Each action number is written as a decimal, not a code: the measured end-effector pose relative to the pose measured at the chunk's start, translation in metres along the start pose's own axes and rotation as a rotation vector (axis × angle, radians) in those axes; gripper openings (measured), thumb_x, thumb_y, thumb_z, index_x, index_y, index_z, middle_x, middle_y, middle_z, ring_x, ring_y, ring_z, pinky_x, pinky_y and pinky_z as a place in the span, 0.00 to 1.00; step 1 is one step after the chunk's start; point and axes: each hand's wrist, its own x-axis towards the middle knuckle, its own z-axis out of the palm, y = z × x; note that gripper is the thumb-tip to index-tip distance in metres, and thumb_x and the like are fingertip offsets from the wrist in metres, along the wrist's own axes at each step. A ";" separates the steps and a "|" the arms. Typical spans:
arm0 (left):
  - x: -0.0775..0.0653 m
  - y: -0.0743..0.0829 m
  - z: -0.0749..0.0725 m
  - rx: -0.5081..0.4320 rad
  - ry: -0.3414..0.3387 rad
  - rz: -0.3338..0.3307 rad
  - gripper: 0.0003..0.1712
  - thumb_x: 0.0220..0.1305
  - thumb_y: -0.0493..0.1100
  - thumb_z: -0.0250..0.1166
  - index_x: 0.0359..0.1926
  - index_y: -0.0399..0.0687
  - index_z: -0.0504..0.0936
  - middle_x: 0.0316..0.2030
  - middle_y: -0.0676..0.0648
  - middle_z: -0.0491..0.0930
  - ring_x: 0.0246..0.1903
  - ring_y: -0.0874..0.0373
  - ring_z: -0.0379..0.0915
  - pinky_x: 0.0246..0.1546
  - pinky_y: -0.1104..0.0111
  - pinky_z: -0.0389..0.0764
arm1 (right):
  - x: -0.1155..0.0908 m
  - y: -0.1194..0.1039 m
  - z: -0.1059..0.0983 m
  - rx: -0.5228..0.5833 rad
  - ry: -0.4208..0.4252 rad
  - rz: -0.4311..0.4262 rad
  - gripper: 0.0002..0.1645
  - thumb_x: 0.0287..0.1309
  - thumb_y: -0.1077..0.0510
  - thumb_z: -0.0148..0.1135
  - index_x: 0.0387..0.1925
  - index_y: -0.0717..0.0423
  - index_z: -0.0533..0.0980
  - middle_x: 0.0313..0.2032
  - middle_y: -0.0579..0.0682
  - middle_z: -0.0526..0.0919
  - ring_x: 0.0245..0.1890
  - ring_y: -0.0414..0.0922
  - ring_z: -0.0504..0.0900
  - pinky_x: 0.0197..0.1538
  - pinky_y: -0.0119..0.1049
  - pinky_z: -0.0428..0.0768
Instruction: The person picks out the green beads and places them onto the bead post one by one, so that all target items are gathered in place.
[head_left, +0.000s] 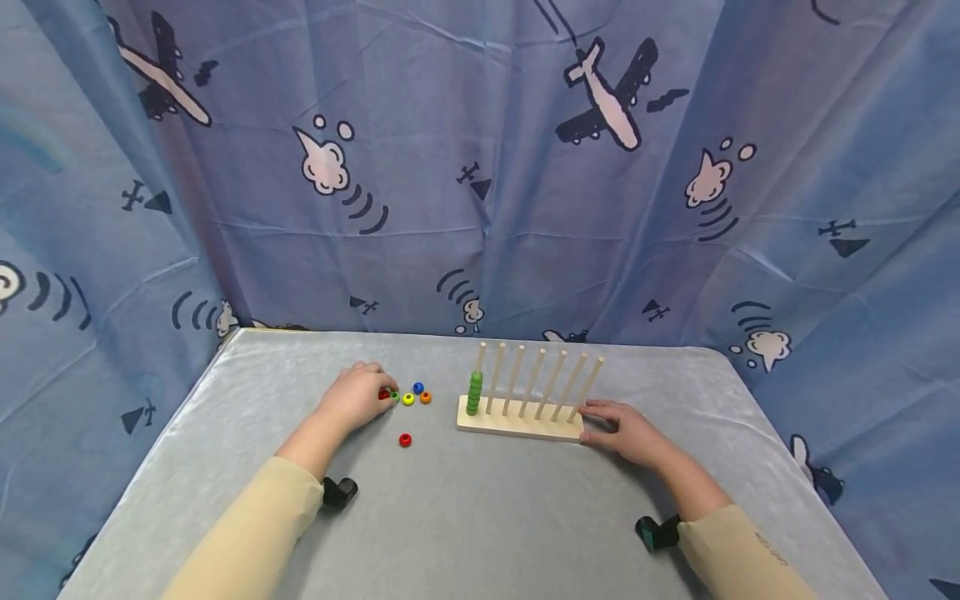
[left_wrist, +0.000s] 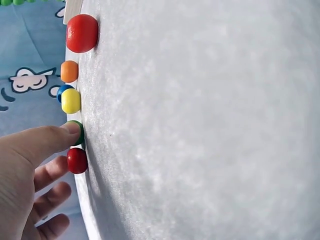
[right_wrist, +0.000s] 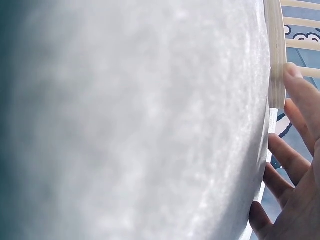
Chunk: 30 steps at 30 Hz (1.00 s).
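Note:
In the head view my left hand (head_left: 358,395) is at a small group of beads on the left of the table. Its thumb is on a green bead (left_wrist: 77,132), with the index finger mostly hidden behind. A dark red bead (left_wrist: 77,160) lies beside the green one. Yellow (head_left: 408,399), blue (head_left: 418,387) and orange (head_left: 426,397) beads sit close by, and a red bead (head_left: 405,440) lies nearer the front. My right hand (head_left: 626,432) holds the right end of a wooden peg rack (head_left: 517,427), thumb in front and fingers behind. Several green beads (head_left: 475,393) are stacked on its leftmost peg.
A pale cloth covers the table (head_left: 480,517). Blue curtains (head_left: 420,167) printed with planes and clouds hang behind and at both sides. A black wrist camera (head_left: 340,492) sits at the left cuff, and another wrist camera (head_left: 657,533) at the right.

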 end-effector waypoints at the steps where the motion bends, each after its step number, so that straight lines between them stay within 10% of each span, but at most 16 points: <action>1: 0.000 0.000 0.000 0.001 0.004 0.002 0.09 0.62 0.46 0.70 0.43 0.51 0.88 0.43 0.49 0.79 0.47 0.47 0.72 0.54 0.51 0.71 | 0.000 0.000 0.000 0.001 0.001 0.000 0.35 0.60 0.43 0.68 0.63 0.57 0.76 0.66 0.65 0.70 0.67 0.68 0.62 0.65 0.66 0.60; 16: -0.012 0.002 -0.008 -0.101 0.154 0.015 0.11 0.61 0.46 0.70 0.44 0.52 0.87 0.43 0.50 0.80 0.49 0.49 0.74 0.53 0.53 0.72 | -0.001 0.000 0.002 -0.007 0.011 0.007 0.35 0.59 0.43 0.68 0.63 0.57 0.76 0.66 0.64 0.70 0.67 0.67 0.62 0.65 0.66 0.60; 30: -0.007 0.041 -0.031 -0.251 0.197 0.014 0.12 0.63 0.49 0.69 0.47 0.55 0.86 0.45 0.51 0.80 0.48 0.53 0.73 0.52 0.56 0.74 | -0.001 0.000 0.001 0.002 0.007 0.013 0.36 0.59 0.42 0.68 0.63 0.56 0.76 0.66 0.64 0.70 0.68 0.67 0.62 0.65 0.66 0.60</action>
